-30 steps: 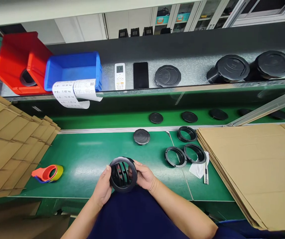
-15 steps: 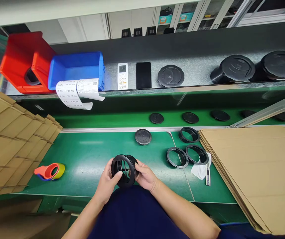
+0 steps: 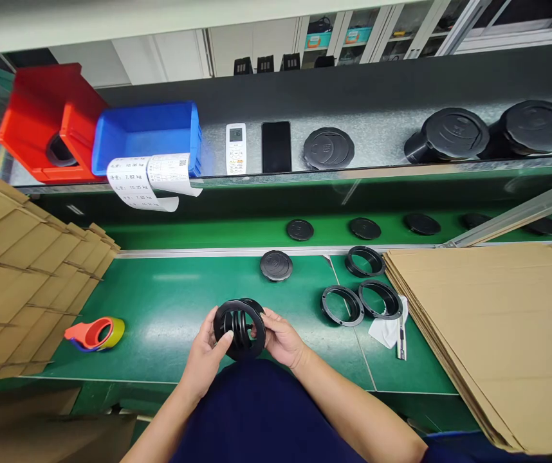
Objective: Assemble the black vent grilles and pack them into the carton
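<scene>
Two hands, narrow grip closed on a black round louvered vent [image 3: 240,329], held over the green tabletop [image 3: 170,302] nr near edge: L hand [image 3: 202,360] wraps left rim, thumb on louvers; R hand [image 3: 282,341] cups right side. Three black flanged rings [image 3: 323,305] sit to the right.

A factory packing workshop, long green conveyor tabletop [image 3: 170,308], many round black plastic parts [image 3: 300,229] set in rows, stacked flat cardboard sheets [image 3: 469,341], red plastic bin [image 3: 39,128], blue plastic bin [image 3: 145,138], printed weight labels [image 3: 136,183], tape dispenser [image 3: 93,334], metal shelf [image 3: 382,116]
</scene>
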Demonstrator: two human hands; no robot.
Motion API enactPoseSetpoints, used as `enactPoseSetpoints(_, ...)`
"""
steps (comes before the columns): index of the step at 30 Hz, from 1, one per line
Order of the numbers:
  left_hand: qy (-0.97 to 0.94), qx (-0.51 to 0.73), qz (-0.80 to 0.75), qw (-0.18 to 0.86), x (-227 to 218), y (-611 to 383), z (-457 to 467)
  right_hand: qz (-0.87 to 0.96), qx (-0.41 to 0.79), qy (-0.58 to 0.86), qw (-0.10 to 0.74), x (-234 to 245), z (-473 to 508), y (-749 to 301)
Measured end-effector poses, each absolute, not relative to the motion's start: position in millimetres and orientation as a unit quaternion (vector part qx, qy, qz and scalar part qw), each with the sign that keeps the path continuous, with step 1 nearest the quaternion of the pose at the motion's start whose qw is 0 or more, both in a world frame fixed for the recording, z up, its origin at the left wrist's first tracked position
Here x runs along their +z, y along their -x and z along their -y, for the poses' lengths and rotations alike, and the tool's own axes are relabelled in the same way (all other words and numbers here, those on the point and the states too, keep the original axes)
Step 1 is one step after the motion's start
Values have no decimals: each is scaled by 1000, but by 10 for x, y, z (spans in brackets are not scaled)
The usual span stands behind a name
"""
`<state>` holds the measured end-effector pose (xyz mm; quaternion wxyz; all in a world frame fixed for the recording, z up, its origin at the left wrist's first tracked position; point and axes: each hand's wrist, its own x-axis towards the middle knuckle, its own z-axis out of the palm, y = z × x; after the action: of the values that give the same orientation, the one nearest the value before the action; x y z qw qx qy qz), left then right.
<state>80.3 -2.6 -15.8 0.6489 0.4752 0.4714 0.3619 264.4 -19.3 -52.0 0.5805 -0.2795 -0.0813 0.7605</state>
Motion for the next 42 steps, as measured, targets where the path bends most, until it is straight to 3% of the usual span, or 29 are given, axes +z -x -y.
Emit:
enactPoseSetpoints(28,-484,348,-511,619,-115,-759,55,71,761,290,576,-543,158,-2643)
enactPoseSetpoints(37,-609,306,-559,473,44,-731,142,-15,784,246,570,-630,149,-2661)
enactPoseSetpoints(42,-595,330,-561,472,95,-748,156,-49,792,240,560,-677,147,-2656)
